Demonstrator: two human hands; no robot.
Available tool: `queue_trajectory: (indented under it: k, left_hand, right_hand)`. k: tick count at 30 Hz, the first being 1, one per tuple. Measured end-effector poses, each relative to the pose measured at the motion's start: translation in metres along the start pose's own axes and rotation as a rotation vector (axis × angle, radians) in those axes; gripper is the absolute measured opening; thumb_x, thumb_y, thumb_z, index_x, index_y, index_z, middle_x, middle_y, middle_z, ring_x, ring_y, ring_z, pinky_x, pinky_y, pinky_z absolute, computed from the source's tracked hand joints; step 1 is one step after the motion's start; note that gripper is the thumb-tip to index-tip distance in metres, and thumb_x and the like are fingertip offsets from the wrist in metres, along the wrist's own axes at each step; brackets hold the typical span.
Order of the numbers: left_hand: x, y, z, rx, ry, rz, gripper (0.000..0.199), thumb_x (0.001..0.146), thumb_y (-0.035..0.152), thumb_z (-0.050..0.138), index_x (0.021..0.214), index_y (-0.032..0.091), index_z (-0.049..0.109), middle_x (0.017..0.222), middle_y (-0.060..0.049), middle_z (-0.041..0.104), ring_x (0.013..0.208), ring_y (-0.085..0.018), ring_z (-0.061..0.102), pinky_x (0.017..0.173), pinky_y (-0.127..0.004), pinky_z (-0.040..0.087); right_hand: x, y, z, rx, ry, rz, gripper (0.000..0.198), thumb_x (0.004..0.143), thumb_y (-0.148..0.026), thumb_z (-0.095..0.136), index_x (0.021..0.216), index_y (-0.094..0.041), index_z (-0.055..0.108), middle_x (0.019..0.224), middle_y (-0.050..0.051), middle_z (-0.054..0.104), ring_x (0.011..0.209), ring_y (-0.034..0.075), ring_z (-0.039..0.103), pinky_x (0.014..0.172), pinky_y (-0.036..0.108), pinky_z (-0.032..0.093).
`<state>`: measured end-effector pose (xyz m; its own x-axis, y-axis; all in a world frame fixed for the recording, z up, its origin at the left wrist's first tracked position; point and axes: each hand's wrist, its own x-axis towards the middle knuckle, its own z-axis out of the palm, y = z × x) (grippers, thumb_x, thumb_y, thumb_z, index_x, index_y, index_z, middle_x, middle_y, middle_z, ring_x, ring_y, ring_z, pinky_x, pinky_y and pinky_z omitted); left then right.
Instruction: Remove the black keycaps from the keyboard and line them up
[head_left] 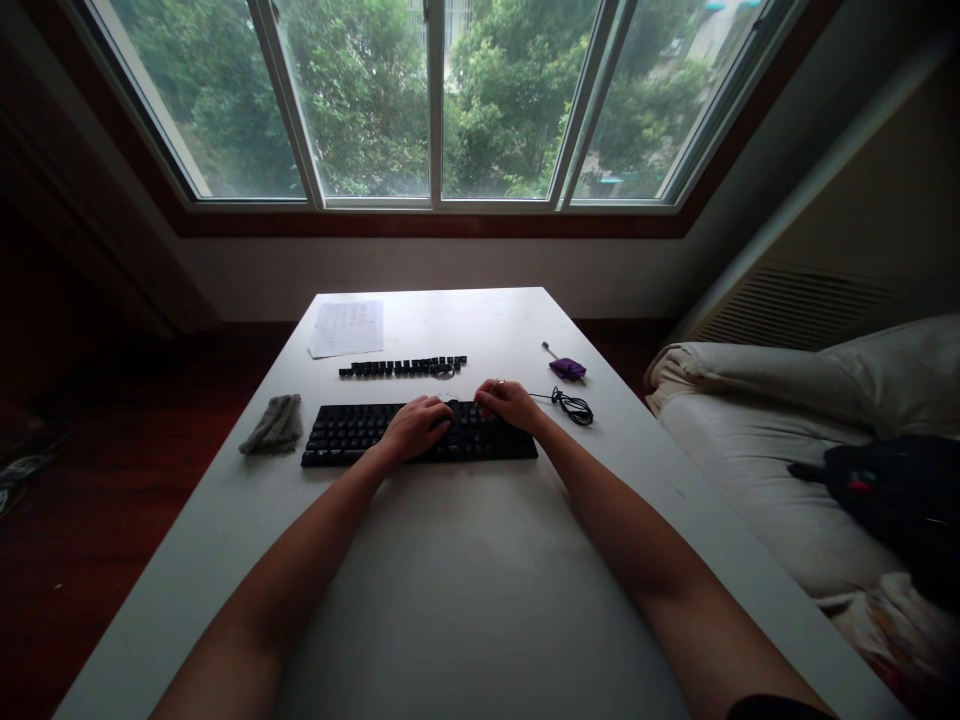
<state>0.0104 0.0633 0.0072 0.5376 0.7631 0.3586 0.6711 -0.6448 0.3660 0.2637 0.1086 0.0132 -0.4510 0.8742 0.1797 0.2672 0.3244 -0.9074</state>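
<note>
A black keyboard (352, 432) lies across the white table. My left hand (414, 428) rests on its middle, fingers bent and drawn toward the thumb over the keys; anything between them is too dark to make out. Over the keyboard's upper right part, my right hand (506, 402) is closed in a pinch. A small shiny bit shows at its fingers, but what they grip is hidden. Behind the keyboard, loose black keycaps (397, 367) stand in uneven rows. Close by lies a thin clear or wire loop (444, 375), its kind unclear.
A grey cloth (272, 425) lies left of the keyboard. Printed paper (346, 328) is at the far left of the table. To the right are a coiled black cable (574, 408) and a purple object (568, 370) with a thin stick. A cushioned seat (720, 440) stands alongside.
</note>
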Motion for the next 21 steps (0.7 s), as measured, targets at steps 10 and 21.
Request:
queue_trajectory:
  k: [10, 21]
  left_hand:
    - [0.0, 0.0, -0.002, -0.004, -0.003, 0.005, 0.015, 0.091, 0.026, 0.057, 0.103, 0.026, 0.066, 0.101, -0.004, 0.067, 0.098, -0.022, 0.06, 0.089, -0.037, 0.048]
    - [-0.001, 0.002, -0.002, -0.042, 0.038, -0.037, 0.018, 0.091, 0.029, 0.058, 0.107, 0.026, 0.065, 0.101, -0.004, 0.067, 0.096, -0.021, 0.062, 0.087, -0.036, 0.05]
  right_hand:
    - [-0.003, 0.002, -0.011, 0.191, -0.062, 0.018, 0.043, 0.081, -0.055, 0.068, 0.089, -0.014, 0.07, 0.069, 0.005, 0.071, 0.062, 0.016, 0.068, 0.064, 0.029, 0.057]
    - [-0.005, -0.008, -0.005, 0.236, -0.056, 0.0, 0.043, 0.082, -0.055, 0.068, 0.094, -0.014, 0.072, 0.076, 0.006, 0.074, 0.069, 0.018, 0.07, 0.071, 0.033, 0.058]
